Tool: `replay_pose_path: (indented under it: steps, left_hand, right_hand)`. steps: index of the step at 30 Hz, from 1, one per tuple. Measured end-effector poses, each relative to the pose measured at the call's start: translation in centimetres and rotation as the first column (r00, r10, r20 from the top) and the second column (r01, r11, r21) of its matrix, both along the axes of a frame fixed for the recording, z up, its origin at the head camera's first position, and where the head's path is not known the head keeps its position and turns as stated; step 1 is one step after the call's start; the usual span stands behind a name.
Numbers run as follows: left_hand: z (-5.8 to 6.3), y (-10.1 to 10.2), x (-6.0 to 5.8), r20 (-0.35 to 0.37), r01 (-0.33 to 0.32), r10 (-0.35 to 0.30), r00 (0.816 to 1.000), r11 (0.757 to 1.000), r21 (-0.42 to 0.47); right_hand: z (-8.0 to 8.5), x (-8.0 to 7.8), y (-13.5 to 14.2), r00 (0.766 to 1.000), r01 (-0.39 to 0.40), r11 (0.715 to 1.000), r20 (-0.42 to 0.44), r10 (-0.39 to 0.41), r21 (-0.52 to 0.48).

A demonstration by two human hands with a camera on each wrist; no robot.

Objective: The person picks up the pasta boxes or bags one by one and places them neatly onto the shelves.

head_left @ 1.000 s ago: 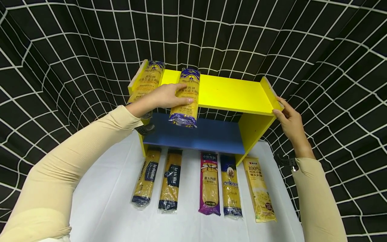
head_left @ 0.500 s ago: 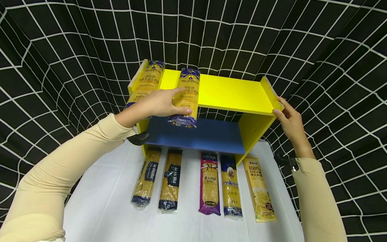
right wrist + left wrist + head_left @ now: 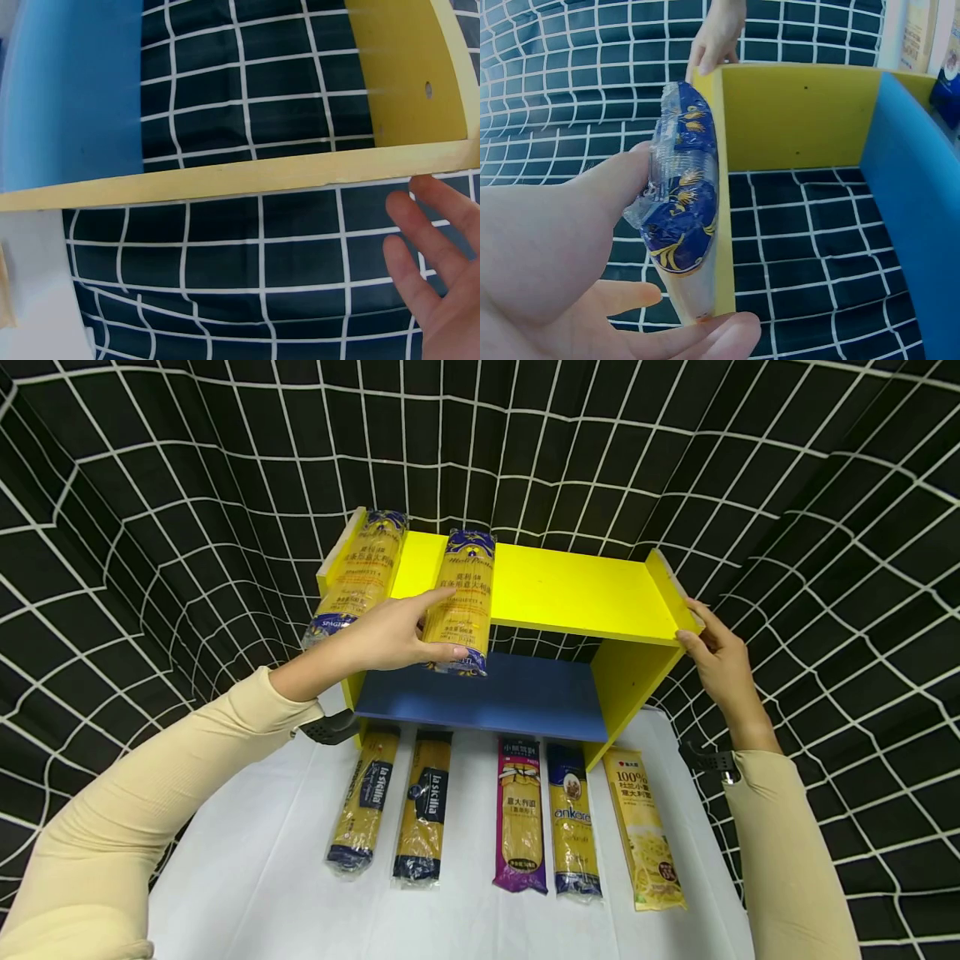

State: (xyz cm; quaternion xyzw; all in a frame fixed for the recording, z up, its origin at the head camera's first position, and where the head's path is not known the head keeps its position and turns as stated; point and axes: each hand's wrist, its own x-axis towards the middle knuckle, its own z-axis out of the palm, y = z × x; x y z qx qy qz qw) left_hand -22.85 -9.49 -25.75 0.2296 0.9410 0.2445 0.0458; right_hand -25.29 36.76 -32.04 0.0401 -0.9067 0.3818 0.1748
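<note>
My left hand (image 3: 386, 635) lies at a blue-and-yellow spaghetti packet (image 3: 467, 585) on the yellow upper board. Its thumb crosses the packet's front end, and the other fingers stretch along its left side, straight and loose. In the left wrist view, the thumb touches the packet's blue end (image 3: 682, 202), which juts past the board's front edge. A second, matching packet (image 3: 367, 560) lies at the board's left end, partly behind my left wrist. My right hand (image 3: 720, 660) holds the right end of the shelf (image 3: 585, 589), thumb in front, fingers on the outer side.
Below is a blue lower board (image 3: 487, 693). On the white table (image 3: 270, 877) in front lie two la sicilia packets (image 3: 422, 810), a purple packet (image 3: 520, 818), an ankara packet (image 3: 573, 827) and a pale yellow packet (image 3: 645, 831). Black gridded cloth (image 3: 525, 443) surrounds the shelf.
My left hand has slid left and toward me along the spaghetti packet, uncovering more of its label and of the left packet. The spaghetti packet is nearly still. My right hand has not moved.
</note>
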Motion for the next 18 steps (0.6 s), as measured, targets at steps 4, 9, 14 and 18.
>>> replay_pose_path:
  steps: [4, 9, 14, 18]
  left_hand:
    - [-0.3, 0.1, 0.1, -0.016, -0.012, 0.012, 1.0, 1.0, 0.008]
    - [-0.3, 0.3, 0.2, -0.017, -0.019, 0.019, 1.0, 1.0, -0.004]
    - [-0.4, 0.4, 0.2, -0.02, -0.027, 0.027, 0.999, 1.0, -0.007]
    - [-0.3, 0.5, 0.2, -0.018, -0.03, 0.03, 0.999, 1.0, -0.004]
  right_hand:
    - [-1.0, -0.9, 1.0, 1.0, 0.018, 1.0, -0.003, -0.018, 0.013]
    - [-1.5, -1.3, 1.4, 1.0, 0.018, 1.0, -0.014, -0.017, 0.015]
    - [-1.4, -1.3, 1.3, 1.0, 0.026, 0.999, -0.006, -0.026, 0.023]
    - [-1.4, -1.2, 1.3, 1.0, 0.024, 0.999, 0.0, -0.024, 0.024]
